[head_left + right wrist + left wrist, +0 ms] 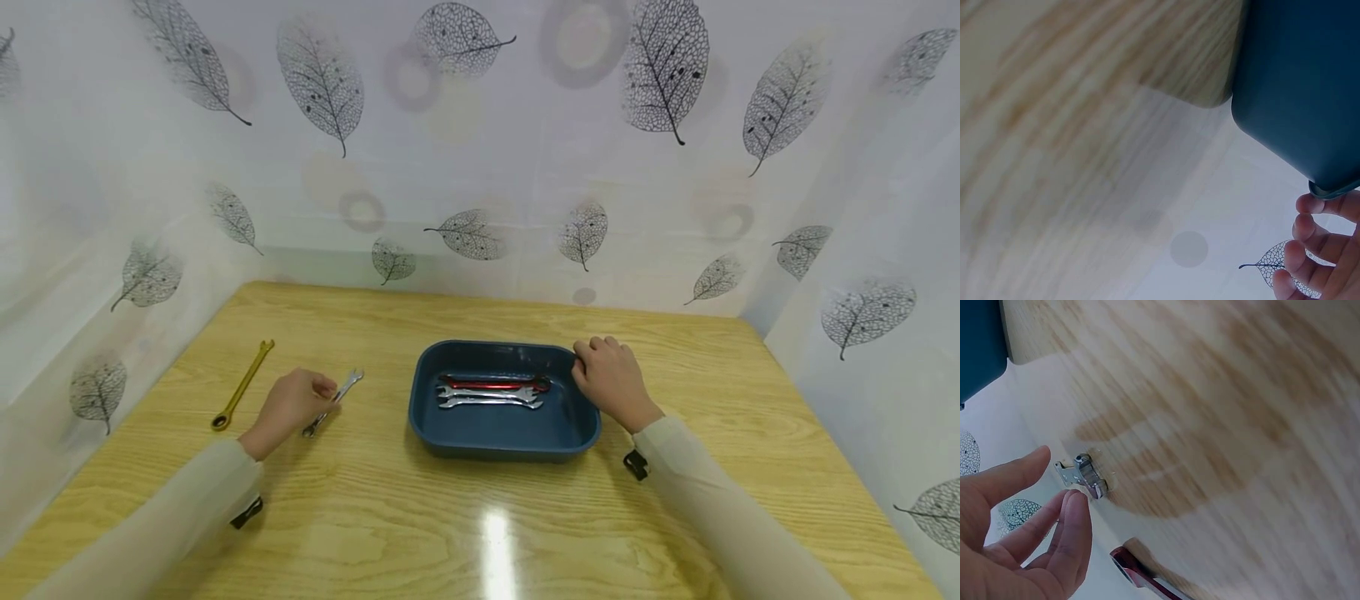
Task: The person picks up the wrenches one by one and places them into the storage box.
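As we look forward and down, a pale sheet (480, 150) printed with dark leaves lines the back and both sides. Below it we note a wood-grained bench (420, 517). On it, right of centre, sits a blue tray (480, 432). Of the hands, well apart, the right hand (611, 375) grips the tray's rim at the far right corner, fingers curled; the left hand (296, 400) is held with thumb and fingertips parted. At far left we record a yellow wrench (245, 388), lying aslant. Inside the tray: a red wrench (487, 385) at the rear, two silver wrenches (489, 402) before it. Last, a loose silver wrench (349, 383) slants under the left hand; we cannot tell whether the fingers touch it.
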`<control>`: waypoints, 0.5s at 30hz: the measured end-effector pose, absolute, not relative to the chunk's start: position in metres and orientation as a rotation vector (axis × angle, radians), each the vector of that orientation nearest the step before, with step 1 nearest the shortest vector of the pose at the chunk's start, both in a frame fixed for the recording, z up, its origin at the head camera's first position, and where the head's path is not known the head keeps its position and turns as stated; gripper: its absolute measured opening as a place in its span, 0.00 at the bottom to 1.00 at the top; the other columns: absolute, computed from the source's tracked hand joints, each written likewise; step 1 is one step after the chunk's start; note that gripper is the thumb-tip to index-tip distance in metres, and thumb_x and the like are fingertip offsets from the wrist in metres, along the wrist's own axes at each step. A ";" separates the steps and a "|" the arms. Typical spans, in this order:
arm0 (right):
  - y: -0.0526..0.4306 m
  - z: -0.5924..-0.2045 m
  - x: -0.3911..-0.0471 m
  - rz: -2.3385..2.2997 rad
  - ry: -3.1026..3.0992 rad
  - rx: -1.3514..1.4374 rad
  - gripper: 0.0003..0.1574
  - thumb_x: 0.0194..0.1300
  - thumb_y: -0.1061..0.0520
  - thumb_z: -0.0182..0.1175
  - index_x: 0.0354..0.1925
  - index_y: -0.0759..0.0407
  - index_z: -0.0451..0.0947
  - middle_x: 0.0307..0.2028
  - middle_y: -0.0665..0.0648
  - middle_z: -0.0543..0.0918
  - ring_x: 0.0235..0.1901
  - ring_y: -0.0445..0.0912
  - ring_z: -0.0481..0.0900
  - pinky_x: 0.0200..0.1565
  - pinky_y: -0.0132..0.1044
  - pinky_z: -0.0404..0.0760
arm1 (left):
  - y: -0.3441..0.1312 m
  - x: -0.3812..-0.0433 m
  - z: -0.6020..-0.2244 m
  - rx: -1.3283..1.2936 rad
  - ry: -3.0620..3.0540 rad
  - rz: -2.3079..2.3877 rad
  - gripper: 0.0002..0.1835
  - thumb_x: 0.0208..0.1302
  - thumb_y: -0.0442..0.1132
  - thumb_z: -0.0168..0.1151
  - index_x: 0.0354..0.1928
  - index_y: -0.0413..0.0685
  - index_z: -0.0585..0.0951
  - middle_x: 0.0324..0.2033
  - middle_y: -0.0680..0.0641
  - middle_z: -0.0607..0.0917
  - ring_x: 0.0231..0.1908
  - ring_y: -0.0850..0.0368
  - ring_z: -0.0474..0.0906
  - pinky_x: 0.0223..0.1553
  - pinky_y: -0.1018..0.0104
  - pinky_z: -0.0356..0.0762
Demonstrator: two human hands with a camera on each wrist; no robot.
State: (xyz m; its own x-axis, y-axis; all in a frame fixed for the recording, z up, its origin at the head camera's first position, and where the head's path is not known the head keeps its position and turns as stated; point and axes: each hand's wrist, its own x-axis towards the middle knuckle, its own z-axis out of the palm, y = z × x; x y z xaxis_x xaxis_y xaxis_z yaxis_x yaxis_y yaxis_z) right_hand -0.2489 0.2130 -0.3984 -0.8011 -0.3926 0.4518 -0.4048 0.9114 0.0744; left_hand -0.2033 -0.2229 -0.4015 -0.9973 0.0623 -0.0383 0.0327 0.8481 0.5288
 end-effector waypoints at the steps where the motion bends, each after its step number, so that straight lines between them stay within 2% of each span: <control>1: 0.213 -0.399 -0.249 0.035 -2.606 0.575 0.08 0.61 0.60 0.54 0.24 0.58 0.70 0.18 0.55 0.67 0.19 0.49 0.62 0.23 0.37 0.58 | -0.223 -0.203 -0.402 0.080 2.971 0.844 0.17 0.50 0.35 0.69 0.41 0.31 0.82 0.35 0.36 0.86 0.33 0.46 0.82 0.33 0.57 0.79; 15: 0.213 -0.400 -0.250 0.043 -2.611 0.572 0.10 0.61 0.60 0.54 0.23 0.57 0.69 0.18 0.54 0.67 0.19 0.48 0.62 0.23 0.37 0.57 | -0.224 -0.203 -0.406 0.090 2.962 0.871 0.12 0.49 0.32 0.69 0.36 0.33 0.84 0.29 0.42 0.86 0.25 0.58 0.80 0.25 0.66 0.75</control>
